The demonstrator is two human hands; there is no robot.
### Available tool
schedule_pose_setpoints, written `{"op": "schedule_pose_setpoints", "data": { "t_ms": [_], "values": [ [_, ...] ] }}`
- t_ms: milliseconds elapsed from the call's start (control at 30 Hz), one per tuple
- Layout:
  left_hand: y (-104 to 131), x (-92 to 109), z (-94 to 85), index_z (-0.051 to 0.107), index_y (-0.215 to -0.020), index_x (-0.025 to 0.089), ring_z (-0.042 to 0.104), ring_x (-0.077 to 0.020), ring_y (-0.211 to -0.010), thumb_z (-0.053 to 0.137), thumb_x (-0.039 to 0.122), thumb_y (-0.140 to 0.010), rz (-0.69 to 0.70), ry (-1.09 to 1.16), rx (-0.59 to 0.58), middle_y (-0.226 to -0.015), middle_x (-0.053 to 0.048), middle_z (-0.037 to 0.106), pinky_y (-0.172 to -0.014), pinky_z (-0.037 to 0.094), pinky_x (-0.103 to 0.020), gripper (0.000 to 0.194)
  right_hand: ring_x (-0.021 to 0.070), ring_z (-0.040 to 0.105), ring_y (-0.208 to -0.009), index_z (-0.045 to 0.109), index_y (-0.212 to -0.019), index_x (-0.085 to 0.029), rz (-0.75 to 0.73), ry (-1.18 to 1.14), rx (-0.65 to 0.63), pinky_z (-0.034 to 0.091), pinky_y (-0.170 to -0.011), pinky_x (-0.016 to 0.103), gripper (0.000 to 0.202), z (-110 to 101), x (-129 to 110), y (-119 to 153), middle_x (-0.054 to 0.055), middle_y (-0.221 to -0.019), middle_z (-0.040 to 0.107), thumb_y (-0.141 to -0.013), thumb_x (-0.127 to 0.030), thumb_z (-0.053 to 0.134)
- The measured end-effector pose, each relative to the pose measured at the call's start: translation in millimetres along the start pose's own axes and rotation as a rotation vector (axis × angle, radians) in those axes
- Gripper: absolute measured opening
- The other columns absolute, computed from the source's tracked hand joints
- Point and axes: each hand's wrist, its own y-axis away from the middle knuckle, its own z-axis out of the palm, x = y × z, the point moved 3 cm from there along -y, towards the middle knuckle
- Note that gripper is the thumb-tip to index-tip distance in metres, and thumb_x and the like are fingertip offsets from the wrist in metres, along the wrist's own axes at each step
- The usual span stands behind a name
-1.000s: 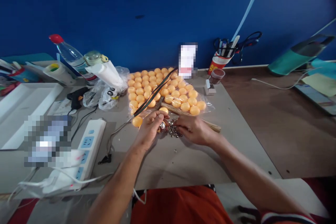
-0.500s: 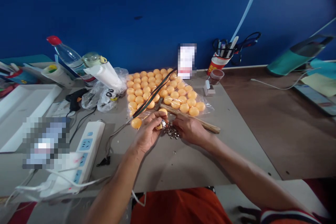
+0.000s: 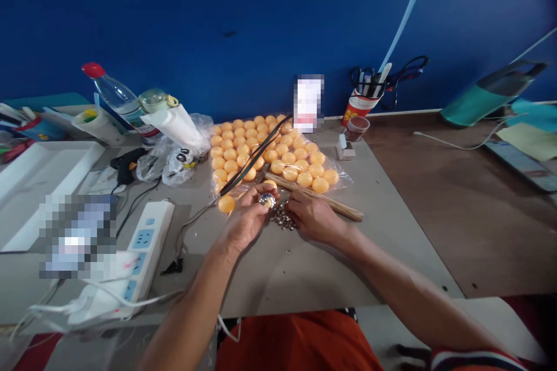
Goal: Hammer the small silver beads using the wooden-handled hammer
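Observation:
My left hand [image 3: 247, 217] is closed around a ball [image 3: 267, 201] whose upper side is covered with small shiny silver pieces, with some yellow showing. Just right of it, my right hand [image 3: 315, 215] has its fingers bent together at the edge of a pile of small silver pieces [image 3: 284, 218]; whether they pinch a piece is too small to tell. Behind the hands lies a clear bag of orange balls [image 3: 289, 157], crossed by a dark strap [image 3: 252, 159]. A wooden stick [image 3: 339, 206] runs behind my right hand.
A white power strip [image 3: 145, 243] with plugs and cables lies at left, near a black glue gun [image 3: 127, 166], a white tray [image 3: 47, 185] and a red-capped bottle [image 3: 119, 95]. Behind right are a pen cup [image 3: 360, 105] and small box [image 3: 345, 148]; a teal bottle [image 3: 481, 98] leans farther right.
The ball in my left hand has turned, so more of its silver-covered side faces up. My right hand has stayed by the pile with only a slight shift.

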Motion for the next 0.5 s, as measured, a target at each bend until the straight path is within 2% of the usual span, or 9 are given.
{"op": "schedule_pose_setpoints", "data": {
  "t_ms": [133, 233, 400, 500],
  "values": [
    [0.6, -1.0, 0.9, 0.067, -0.095, 0.017, 0.064, -0.0152, -0.086, 0.074, 0.012, -0.059, -0.036, -0.021, 0.005, -0.095, -0.004, 0.070, -0.083, 0.048, -0.030, 0.038, 0.0168, 0.051, -0.071, 0.054, -0.071, -0.020, -0.003, -0.066, 0.041, 0.041, -0.061, 0.029, 0.017, -6.9, -1.1, -1.2, 0.005, -0.079, 0.055, -0.084, -0.009, 0.052],
    [2.4, -0.9, 2.5, 0.065, -0.099, 0.018, 0.065, -0.0141, -0.084, 0.079, 0.018, -0.063, -0.065, -0.054, 0.010, -0.095, -0.003, 0.070, -0.083, 0.049, -0.029, 0.038, 0.0172, 0.054, -0.074, 0.053, -0.073, -0.021, 0.015, -0.206, 0.108, 0.044, -0.066, 0.029, 0.017, -14.7, -2.2, -1.4, 0.004, -0.079, 0.057, -0.078, -0.005, 0.049],
    [3.1, -2.8, 3.2, 0.067, -0.100, 0.018, 0.065, -0.0131, -0.085, 0.083, 0.024, -0.066, -0.076, -0.116, -0.031, -0.095, -0.003, 0.070, -0.084, 0.050, -0.028, 0.039, 0.0120, 0.052, -0.061, 0.055, -0.073, -0.020, 0.212, -0.335, 0.136, 0.040, -0.057, 0.024, 0.014, -15.9, 1.9, 0.0, 0.001, -0.075, 0.064, -0.074, -0.007, 0.049],
    [2.8, -4.1, 2.8, 0.067, -0.102, 0.018, 0.065, -0.0161, -0.091, 0.083, 0.026, -0.069, -0.077, -0.137, -0.073, -0.101, -0.004, 0.068, -0.085, 0.053, -0.032, 0.038, 0.0094, 0.046, -0.053, 0.058, -0.076, -0.019, 0.329, -0.388, 0.165, 0.035, -0.051, 0.021, 0.012, -13.6, 5.4, 1.5, -0.002, -0.066, 0.061, -0.073, -0.009, 0.051]
  ]
}}
